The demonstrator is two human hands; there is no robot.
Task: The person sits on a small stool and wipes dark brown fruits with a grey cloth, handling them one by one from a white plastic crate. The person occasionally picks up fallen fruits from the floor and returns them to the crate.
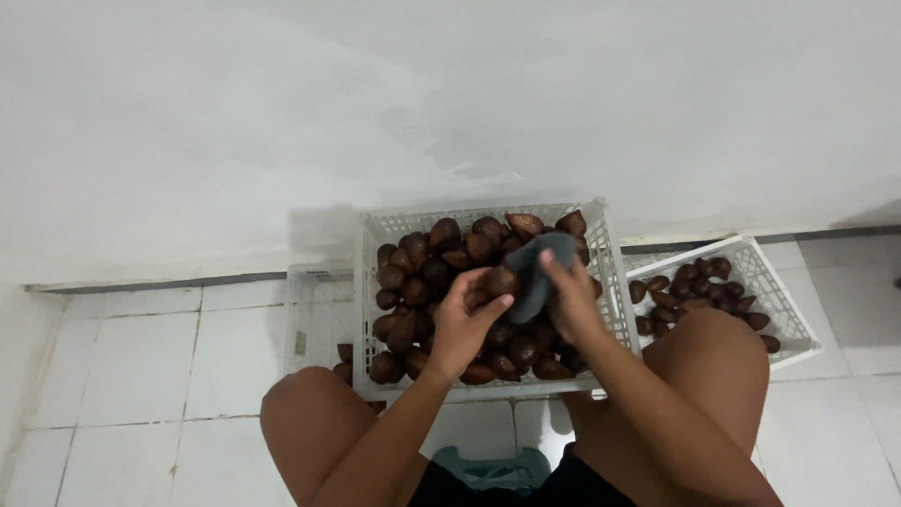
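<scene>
Brown scaly snake fruit, centre frame, is pinched in the left hand fingers above the full white crate. Right hand fingers clasp a grey cloth against it. Wiping appears to be under way; turning the fruit seems due. A second crate sits at right.

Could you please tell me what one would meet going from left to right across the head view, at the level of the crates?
Partly hidden white crate → left hand → grey cloth → right hand → right crate.
</scene>
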